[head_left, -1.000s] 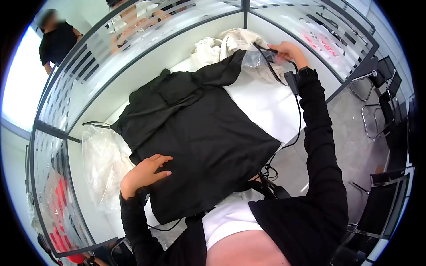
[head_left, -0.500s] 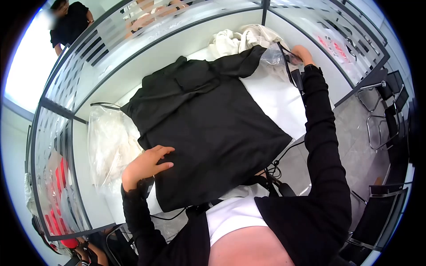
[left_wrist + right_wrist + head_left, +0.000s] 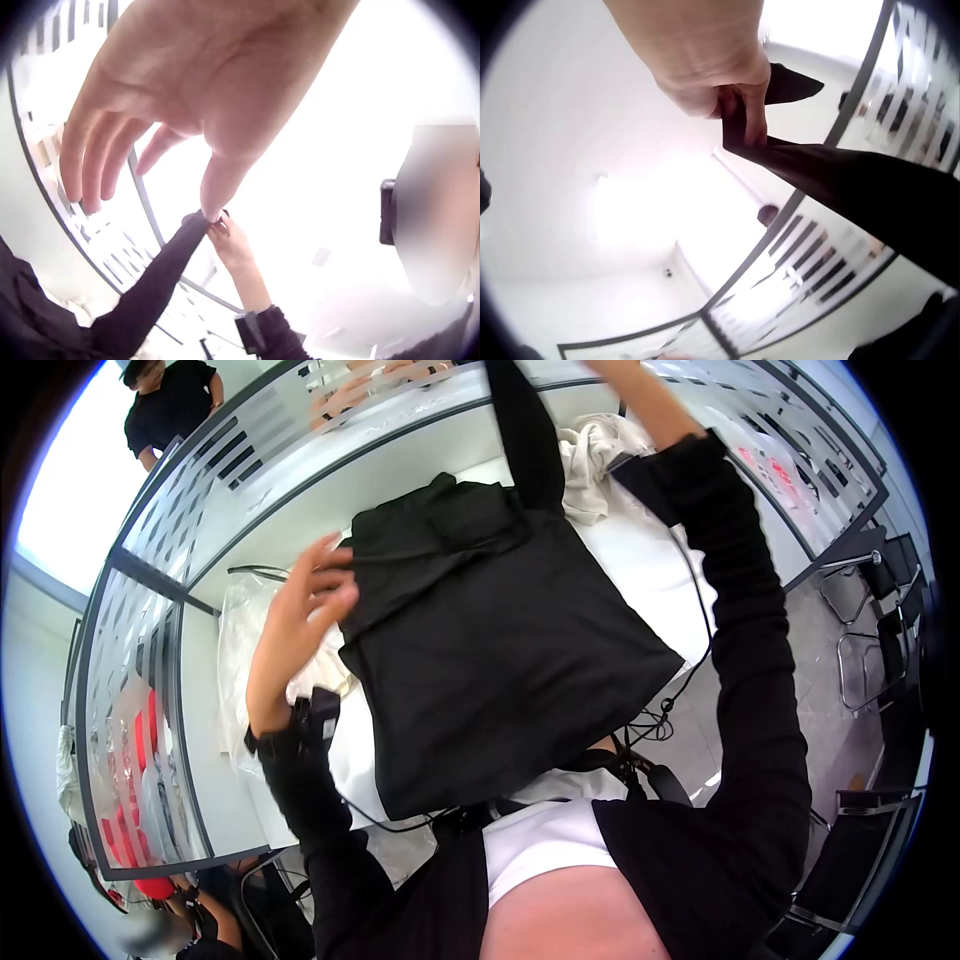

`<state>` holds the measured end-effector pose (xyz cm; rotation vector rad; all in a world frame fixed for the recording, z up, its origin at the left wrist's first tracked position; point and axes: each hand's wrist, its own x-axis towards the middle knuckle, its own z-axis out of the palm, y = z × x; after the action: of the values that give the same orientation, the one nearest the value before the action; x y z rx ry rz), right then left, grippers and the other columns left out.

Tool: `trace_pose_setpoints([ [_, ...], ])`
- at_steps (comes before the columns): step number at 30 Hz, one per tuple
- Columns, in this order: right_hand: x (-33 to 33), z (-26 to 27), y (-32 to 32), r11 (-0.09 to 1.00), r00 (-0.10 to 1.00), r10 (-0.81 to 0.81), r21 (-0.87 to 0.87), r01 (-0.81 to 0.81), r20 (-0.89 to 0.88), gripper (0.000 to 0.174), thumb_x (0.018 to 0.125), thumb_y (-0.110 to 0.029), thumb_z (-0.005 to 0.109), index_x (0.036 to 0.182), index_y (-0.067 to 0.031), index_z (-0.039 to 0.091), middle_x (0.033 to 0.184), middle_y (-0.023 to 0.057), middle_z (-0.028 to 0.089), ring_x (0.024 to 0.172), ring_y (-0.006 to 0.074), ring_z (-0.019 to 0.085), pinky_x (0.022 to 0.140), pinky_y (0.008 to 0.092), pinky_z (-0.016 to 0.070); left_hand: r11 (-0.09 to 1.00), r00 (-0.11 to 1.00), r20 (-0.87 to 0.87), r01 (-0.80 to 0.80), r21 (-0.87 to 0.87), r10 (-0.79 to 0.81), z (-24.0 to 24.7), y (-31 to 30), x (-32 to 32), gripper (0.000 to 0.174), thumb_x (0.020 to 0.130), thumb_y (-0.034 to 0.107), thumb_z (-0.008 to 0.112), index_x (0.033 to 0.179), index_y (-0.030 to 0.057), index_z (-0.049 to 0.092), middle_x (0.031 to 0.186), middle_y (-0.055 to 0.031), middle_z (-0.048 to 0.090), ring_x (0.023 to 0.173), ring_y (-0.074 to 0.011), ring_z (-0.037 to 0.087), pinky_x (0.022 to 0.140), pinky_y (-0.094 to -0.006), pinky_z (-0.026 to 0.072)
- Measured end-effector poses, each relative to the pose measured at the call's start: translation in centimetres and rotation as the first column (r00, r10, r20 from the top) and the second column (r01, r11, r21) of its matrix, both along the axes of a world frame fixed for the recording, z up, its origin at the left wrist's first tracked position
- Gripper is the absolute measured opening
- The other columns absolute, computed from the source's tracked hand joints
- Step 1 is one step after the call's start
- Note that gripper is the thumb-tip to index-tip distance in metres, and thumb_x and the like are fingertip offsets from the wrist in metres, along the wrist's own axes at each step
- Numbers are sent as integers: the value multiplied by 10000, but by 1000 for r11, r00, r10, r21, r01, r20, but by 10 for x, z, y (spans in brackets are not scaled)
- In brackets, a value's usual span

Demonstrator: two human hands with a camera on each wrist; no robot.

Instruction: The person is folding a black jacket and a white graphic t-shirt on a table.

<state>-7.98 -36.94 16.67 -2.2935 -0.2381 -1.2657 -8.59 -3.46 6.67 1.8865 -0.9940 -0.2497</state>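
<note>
A black shirt (image 3: pixel 500 660) lies spread on the white table (image 3: pixel 655 575), its upper part in folds. One sleeve (image 3: pixel 530 445) is pulled up steeply from the table toward the far side. My right hand (image 3: pixel 712 60) pinches the end of that sleeve between thumb and fingers, with a flap of cloth sticking out past the grip. In the head view that hand is cut off by the top edge. My left hand (image 3: pixel 300 615) hovers in the air by the shirt's left edge, fingers spread and loosely bent, holding nothing.
Cream cloth (image 3: pixel 590 460) lies bunched at the table's far right. A clear plastic bag (image 3: pixel 240 640) with cream fabric is at the left. Glass-and-metal partitions (image 3: pixel 300 475) edge the table. A cable (image 3: pixel 700 650) hangs from the right wrist. A person (image 3: pixel 178 410) stands beyond the partition.
My right hand has risen from beside the cream cloth, lifting the shirt sleeve off the table. The left hand has left the shirt's lower left part and moved farther up along its left edge.
</note>
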Motion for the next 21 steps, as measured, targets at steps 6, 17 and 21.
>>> trace_pose_setpoints([
  [6,4,-93,73,553,441,623,-35,-832,-646,192,846,-220,583,945,-57,563,964,51,576,853,170,544,801,288,441,875,753,-646,-225,-428,-122,-42,-15,65,486,900,319,506,1238,0,366,1194,-168,487,1074,-294,501,913,-451,421],
  [17,0,-223,12,893,589,379,116,-435,-714,155,779,-178,612,852,-42,600,804,116,617,746,235,609,673,324,479,458,683,-722,-678,-574,106,-85,45,125,243,768,48,630,993,69,542,942,-35,583,847,-183,555,778,-343,422],
  [21,1,-248,5,894,615,401,143,-425,-679,162,776,-168,627,883,-50,597,891,99,535,784,209,592,703,299,474,358,711,-623,-703,-614,328,-77,51,115,278,802,64,623,1067,13,555,993,-74,589,925,-194,577,764,-321,487],
])
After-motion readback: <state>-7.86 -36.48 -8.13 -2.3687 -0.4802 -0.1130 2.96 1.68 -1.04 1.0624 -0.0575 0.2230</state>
